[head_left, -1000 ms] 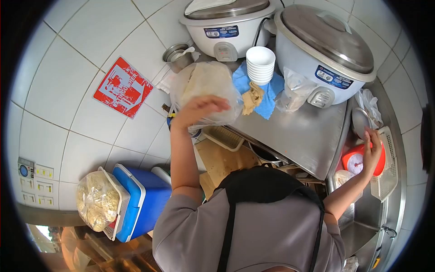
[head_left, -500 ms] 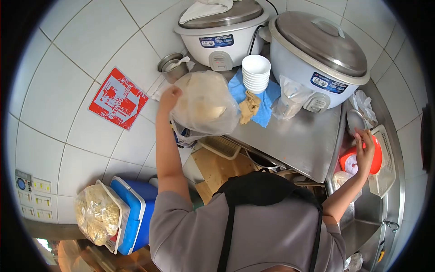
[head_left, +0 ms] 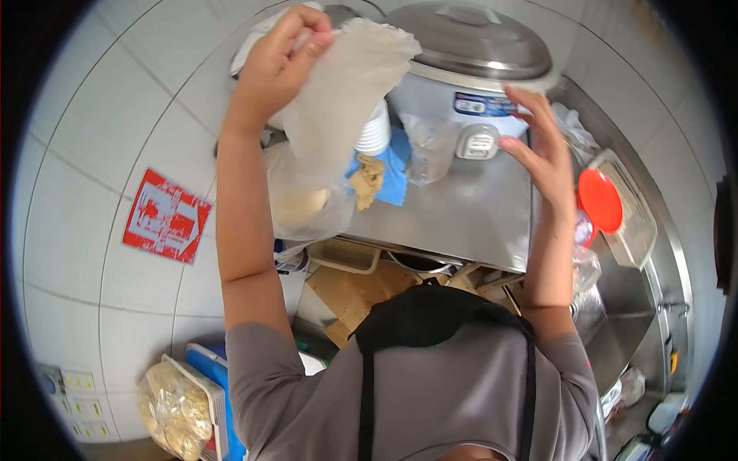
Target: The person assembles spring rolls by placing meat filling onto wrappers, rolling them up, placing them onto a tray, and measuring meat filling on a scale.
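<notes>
Plastic bag (head_left: 330, 115) stretches up to our left hand (head_left: 280, 65), where we pinch its upper part between thumb and curled fingers; its lower part bulges near the tan cloth (head_left: 367, 181) and cups (head_left: 374, 132). We hold our right hand (head_left: 547, 150) partly open and empty, thumb apart from fingers, before the cooker (head_left: 469, 46).

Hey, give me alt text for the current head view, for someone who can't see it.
A person's left hand holds up a thin whitish sheet over a translucent plastic bag, while the right hand is open in front of a large rice cooker. Stacked white cups stand between, on a metal counter.
</notes>
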`<state>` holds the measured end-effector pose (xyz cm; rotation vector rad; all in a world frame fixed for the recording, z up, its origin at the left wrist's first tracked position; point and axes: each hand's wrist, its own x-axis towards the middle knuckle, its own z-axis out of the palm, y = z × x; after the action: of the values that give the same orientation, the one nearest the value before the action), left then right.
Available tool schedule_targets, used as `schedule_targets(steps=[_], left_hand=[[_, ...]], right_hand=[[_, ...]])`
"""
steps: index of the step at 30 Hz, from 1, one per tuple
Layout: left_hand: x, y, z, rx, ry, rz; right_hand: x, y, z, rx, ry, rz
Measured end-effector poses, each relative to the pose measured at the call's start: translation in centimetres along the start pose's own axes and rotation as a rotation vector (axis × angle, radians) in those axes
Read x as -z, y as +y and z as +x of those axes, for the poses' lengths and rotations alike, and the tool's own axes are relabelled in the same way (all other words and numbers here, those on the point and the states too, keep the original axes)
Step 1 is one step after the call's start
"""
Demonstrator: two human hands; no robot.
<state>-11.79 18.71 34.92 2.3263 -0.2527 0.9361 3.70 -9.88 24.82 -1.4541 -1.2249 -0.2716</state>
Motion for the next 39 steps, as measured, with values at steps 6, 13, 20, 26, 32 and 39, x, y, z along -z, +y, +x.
schedule_targets(steps=[6, 13, 20, 26, 32, 39], left_hand=[[-10.8, 1.8, 0.7, -0.124, -0.294, -0.308], [-19.2, -0.5, -0.6, 0.004, -0.349, -0.367], [-22.1, 0.3, -6.2, 0.225, -0.702, -0.432], [-26.3, -5.4, -13.6, 0.36, -0.649, -0.243], [-29.6, -8.1, -18.1, 0.09, -0.458, 0.063], [-28.2, -2.9, -17.9, 0.247, -0.855, -0.028]], right_hand=[[0.6, 2.6, 1.9, -0.099, -0.198, 0.201], [4.8, 6.0, -3.3, -0.611, -0.371, 0.277], [6.2, 5.8, -12.5, -0.315, -0.443, -0.184], [6.2, 8.8, -21.2, -0.503, -0.359, -0.511], [3.6, 10.7, -20.2, -0.691, -0.502, -0.806], [0.6, 15.5, -20.9, -0.585, -0.559, -1.003]])
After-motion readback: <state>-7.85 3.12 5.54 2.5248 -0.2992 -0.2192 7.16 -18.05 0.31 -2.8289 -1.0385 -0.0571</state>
